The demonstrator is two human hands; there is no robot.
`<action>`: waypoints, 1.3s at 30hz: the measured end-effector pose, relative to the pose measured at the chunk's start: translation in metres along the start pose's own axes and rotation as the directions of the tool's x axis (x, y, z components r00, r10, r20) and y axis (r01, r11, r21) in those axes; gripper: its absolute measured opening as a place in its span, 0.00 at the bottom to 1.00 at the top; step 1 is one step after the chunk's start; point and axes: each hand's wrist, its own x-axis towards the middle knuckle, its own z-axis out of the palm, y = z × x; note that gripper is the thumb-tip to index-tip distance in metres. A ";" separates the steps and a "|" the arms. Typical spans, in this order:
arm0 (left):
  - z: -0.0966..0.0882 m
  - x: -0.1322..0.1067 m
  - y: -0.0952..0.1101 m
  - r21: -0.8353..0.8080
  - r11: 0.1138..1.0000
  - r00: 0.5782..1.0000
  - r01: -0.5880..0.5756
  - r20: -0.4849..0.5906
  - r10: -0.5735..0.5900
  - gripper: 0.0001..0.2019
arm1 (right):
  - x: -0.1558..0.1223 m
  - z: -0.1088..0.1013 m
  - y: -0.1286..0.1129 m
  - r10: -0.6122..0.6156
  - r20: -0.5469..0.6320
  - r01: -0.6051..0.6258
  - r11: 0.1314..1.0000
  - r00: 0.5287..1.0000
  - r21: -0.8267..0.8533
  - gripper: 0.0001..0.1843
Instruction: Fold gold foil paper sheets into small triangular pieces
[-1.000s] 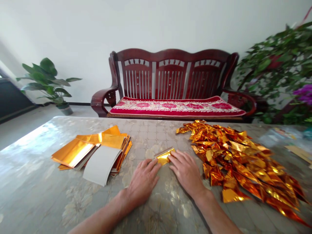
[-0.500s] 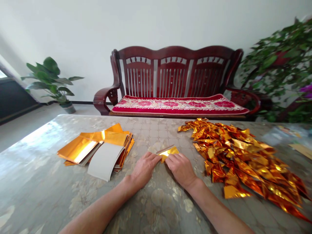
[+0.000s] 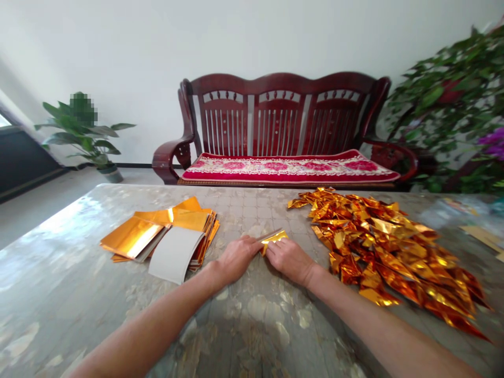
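Between my hands, at the middle of the table, is a partly folded sheet of gold foil paper [image 3: 279, 235], its grey backing showing along one edge. My left hand [image 3: 239, 255] is closed on the paper's left end, fingers pressed together. From the right, my right hand [image 3: 289, 258] grips the near side of the same sheet with curled fingers. Left of them lies a fanned stack of flat gold foil sheets [image 3: 136, 236], with a grey-backed sheet [image 3: 173, 254] face down at its front. To the right spreads a heap of folded gold foil pieces [image 3: 378, 241].
A patterned cover lies over the table [image 3: 98, 310]. Beyond its far edge stands a dark red wooden bench [image 3: 279, 121] with a floral cushion [image 3: 291, 167]. A clear plastic bag [image 3: 452, 210] and brown card [image 3: 482, 237] lie at the far right. Potted plants [image 3: 88, 131] flank the bench.
Both hands stay on the foil paper, with slightly shifted fingers. My right hand now covers more of the sheet's right part. The view has shifted a little.
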 end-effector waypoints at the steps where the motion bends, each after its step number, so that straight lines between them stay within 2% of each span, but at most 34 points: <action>1: -0.001 0.001 -0.001 0.014 1.000 1.000 -0.004 0.006 0.004 0.13 | 0.000 -0.001 0.001 0.006 0.006 -0.006 1.000 1.000 0.005 0.10; 6: -0.001 0.003 -0.002 0.045 0.999 1.000 -0.016 -0.002 0.016 0.12 | 0.002 -0.006 0.005 0.016 0.049 -0.019 0.998 0.999 0.060 0.10; 11: -0.001 0.004 -0.004 0.042 0.999 1.000 -0.016 -0.005 0.016 0.12 | 0.009 -0.006 0.003 0.000 0.066 -0.004 0.998 0.998 0.061 0.14; 19: 0.003 0.008 -0.005 0.044 0.999 1.000 0.005 0.012 -0.005 0.12 | 0.003 0.005 0.002 0.012 -0.058 -0.009 0.998 0.998 0.057 0.11; 24: 0.006 0.009 0.004 0.103 0.994 0.999 0.040 -0.011 -0.039 0.11 | 0.000 0.008 0.008 0.113 -0.126 -0.099 0.988 0.986 0.119 0.10; 28: 0.016 0.011 0.010 0.155 0.984 0.994 0.087 -0.077 -0.075 0.12 | -0.004 0.001 0.006 0.287 -0.065 -0.268 0.940 0.956 0.212 0.06; 30: 0.021 0.013 0.012 0.112 0.988 0.989 0.106 -0.112 -0.093 0.13 | -0.007 -0.002 0.002 0.394 -0.023 -0.376 0.891 0.919 0.255 0.04; 32: 0.025 0.013 0.012 0.030 0.992 0.984 0.121 -0.133 -0.116 0.13 | -0.009 -0.001 0.000 0.449 -0.009 -0.429 0.859 0.893 0.280 0.02; 35: 0.024 0.012 0.008 -0.113 0.987 0.983 0.113 -0.134 -0.127 0.12 | -0.010 0.006 -0.001 0.471 -0.033 -0.441 0.846 0.881 0.301 0.07; 39: 0.017 0.006 -0.007 -0.245 0.968 0.983 0.048 -0.161 -0.089 0.11 | -0.008 0.015 0.001 0.496 -0.060 -0.445 0.821 0.866 0.357 0.08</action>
